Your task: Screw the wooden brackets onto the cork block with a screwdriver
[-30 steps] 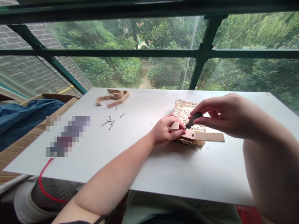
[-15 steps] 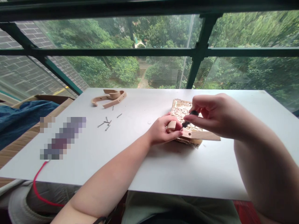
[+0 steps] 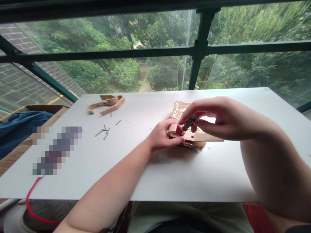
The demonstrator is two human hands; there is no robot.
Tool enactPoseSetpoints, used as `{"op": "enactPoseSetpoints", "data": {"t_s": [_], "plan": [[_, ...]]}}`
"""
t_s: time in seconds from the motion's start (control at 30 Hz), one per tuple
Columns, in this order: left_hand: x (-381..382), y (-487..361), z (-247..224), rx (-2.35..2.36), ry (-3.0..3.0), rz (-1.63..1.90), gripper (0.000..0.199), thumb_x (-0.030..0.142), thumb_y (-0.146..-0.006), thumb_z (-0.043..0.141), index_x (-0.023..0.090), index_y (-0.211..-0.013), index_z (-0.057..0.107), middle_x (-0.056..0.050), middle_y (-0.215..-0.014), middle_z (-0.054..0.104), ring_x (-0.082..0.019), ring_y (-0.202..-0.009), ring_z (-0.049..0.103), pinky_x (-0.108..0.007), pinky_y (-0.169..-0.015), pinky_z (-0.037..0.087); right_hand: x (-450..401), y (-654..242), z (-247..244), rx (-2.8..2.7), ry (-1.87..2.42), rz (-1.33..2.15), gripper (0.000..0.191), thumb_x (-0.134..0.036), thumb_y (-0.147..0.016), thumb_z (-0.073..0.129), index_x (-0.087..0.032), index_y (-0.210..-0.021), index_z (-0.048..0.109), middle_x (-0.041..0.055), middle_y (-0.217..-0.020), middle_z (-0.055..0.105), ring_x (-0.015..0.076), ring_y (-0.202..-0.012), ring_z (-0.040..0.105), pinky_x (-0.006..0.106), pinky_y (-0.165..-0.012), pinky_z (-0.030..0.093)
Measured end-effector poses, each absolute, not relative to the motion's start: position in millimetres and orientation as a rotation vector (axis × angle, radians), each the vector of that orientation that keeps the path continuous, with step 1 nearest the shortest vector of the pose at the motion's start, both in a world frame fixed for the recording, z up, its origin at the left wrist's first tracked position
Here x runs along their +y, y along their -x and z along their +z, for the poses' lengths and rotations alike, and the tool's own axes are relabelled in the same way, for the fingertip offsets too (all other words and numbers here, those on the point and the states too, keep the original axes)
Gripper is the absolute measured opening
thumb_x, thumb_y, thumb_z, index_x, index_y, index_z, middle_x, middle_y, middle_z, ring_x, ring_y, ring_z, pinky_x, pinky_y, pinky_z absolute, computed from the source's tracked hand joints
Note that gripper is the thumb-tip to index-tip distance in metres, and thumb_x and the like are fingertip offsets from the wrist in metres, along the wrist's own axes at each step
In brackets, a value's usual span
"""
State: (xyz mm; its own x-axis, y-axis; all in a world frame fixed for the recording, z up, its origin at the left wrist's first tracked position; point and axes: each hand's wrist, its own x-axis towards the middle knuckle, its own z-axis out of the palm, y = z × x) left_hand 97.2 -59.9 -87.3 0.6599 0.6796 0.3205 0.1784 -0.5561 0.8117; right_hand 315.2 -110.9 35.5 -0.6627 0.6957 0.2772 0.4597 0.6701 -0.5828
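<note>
My left hand [image 3: 165, 134] is closed around the curled end of a light wooden piece [image 3: 206, 137], which has a hole and a straight arm reaching right. The piece lies across a worn, rough-topped block [image 3: 180, 110] on the white table. My right hand [image 3: 206, 118] grips a dark-handled screwdriver [image 3: 189, 123] with its fingers. The tool slants down, its tip at the wood beside my left thumb. Whether a screw is under the tip cannot be made out.
More curved wooden pieces [image 3: 107, 104] lie at the back left of the white table [image 3: 97, 181], with several screws [image 3: 105, 130] near them. A blurred-out object with a red cord [image 3: 30, 200] is at the left. A cardboard box [image 3: 57, 113] holds blue cloth.
The view has shifted slightly. My right hand's index finger has stretched forward along the screwdriver, and the tool stands steeper. My left hand keeps its hold on the wooden piece.
</note>
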Motion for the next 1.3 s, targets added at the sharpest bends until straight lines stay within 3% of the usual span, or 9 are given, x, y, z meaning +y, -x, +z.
{"op": "enactPoseSetpoints", "data": {"t_s": [0.5, 0.77, 1.0, 1.13, 1.3], "plan": [[-61, -98, -91, 0.646, -2.140, 0.893, 0.036, 0.028, -0.071, 0.078, 0.016, -0.101, 0.063, -0.008, -0.094, 0.072, -0.024, -0.098, 0.067, -0.038, -0.095, 0.050, -108, -316, 32, -2.400, 0.903, 0.407, 0.020, -0.019, -0.087, 0.064, -0.021, -0.104, 0.074, 0.0006, -0.086, 0.075, 0.0110, -0.067, 0.063, 0.026, -0.062, 0.047], [-59, -99, -90, 0.615, -2.180, 0.907, 0.032, 0.029, -0.071, 0.078, 0.017, -0.095, 0.061, -0.009, -0.105, 0.071, -0.024, -0.101, 0.067, -0.039, -0.100, 0.047, -109, -313, 33, -2.367, 1.035, 0.363, 0.005, -0.022, -0.081, 0.070, -0.019, -0.086, 0.071, -0.0015, -0.066, 0.063, 0.0099, -0.058, 0.054, 0.026, -0.052, 0.038], [-59, -99, -91, 0.585, -2.174, 0.926, 0.033, 0.028, -0.073, 0.078, 0.018, -0.101, 0.064, -0.009, -0.105, 0.071, -0.025, -0.105, 0.066, -0.043, -0.110, 0.041, -111, -310, 33, -2.331, 1.130, 0.246, 0.022, -0.035, -0.078, 0.076, -0.020, -0.075, 0.062, -0.0031, -0.059, 0.052, 0.0101, -0.054, 0.047, 0.027, -0.052, 0.033], [-60, -99, -91, 0.623, -2.172, 0.906, 0.035, 0.028, -0.072, 0.078, 0.017, -0.103, 0.066, -0.010, -0.108, 0.069, -0.026, -0.109, 0.063, -0.039, -0.100, 0.049, -114, -302, 33, -2.302, 1.174, 0.170, 0.029, -0.039, -0.078, 0.075, -0.021, -0.070, 0.054, -0.0043, -0.057, 0.047, 0.0089, -0.050, 0.037, 0.027, -0.049, 0.030], [-61, -98, -90, 0.665, -2.143, 0.902, 0.044, 0.031, -0.070, 0.079, 0.017, -0.109, 0.065, -0.010, -0.107, 0.069, -0.026, -0.105, 0.064, -0.037, -0.093, 0.053, -119, -289, 27, -2.184, 1.270, 0.131, 0.034, -0.032, -0.079, 0.070, -0.022, -0.066, 0.040, -0.0046, -0.058, 0.045, 0.0088, -0.052, 0.034, 0.026, -0.048, 0.026]]}}
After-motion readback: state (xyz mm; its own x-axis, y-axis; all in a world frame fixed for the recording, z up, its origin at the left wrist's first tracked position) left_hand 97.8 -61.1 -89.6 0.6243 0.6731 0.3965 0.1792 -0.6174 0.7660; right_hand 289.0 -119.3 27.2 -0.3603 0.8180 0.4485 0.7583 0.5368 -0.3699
